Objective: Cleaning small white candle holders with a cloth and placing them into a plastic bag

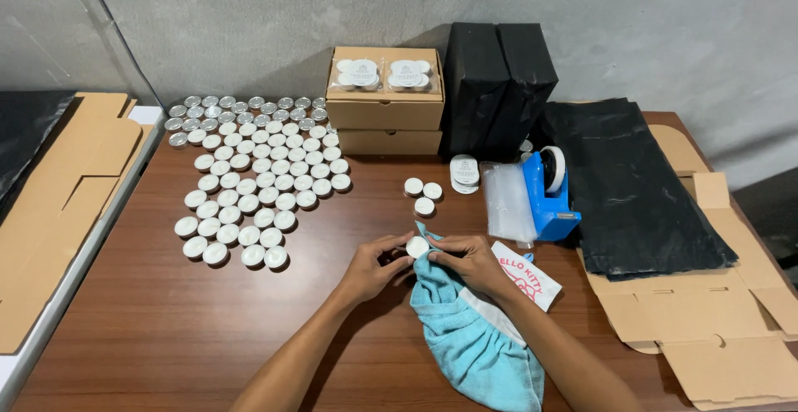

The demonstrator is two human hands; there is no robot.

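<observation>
The left hand (371,264) and right hand (466,260) both pinch one small round white candle (416,246) near the table's middle. The soft blue cloth (465,329) seems to sit under the right fingers. Many more white candles (249,187) lie at ten o'clock.

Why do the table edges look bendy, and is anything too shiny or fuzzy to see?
Head view: the wide lens bows the table edges outward; soft, even light with small shadows beside the white candles; the black boxes are too dark for detail; mild sheen on the clear plastic bags; both hands, left hand and right hand, look sharp, not blurred.
</observation>
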